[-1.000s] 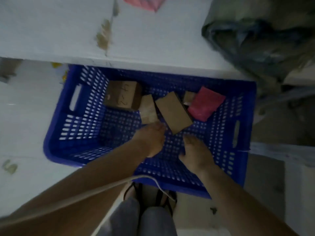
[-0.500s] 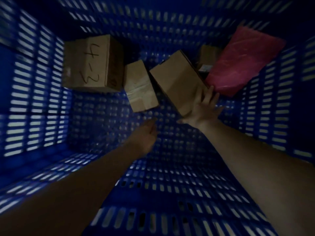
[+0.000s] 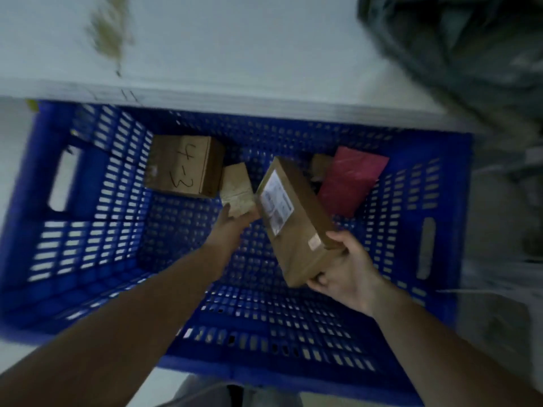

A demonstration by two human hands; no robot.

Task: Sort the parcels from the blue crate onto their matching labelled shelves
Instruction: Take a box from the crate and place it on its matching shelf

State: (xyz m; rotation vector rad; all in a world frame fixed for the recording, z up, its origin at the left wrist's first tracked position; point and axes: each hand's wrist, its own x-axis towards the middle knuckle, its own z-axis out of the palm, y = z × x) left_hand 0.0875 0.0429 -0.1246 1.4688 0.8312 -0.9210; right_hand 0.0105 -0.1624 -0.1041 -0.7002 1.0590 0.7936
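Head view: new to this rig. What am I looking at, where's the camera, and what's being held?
There is no machine here. A person works bare-handed, and the single camera sits on their head, looking down along both arms. Below them is a blue crate set against a white ledge. The right hand holds a long cardboard box with a printed label, tilted. The left hand touches the near end of a small taped box; blur hides whether it grips it. Also in the crate are a box marked 4-3, a pink parcel and a small brown box beside it.
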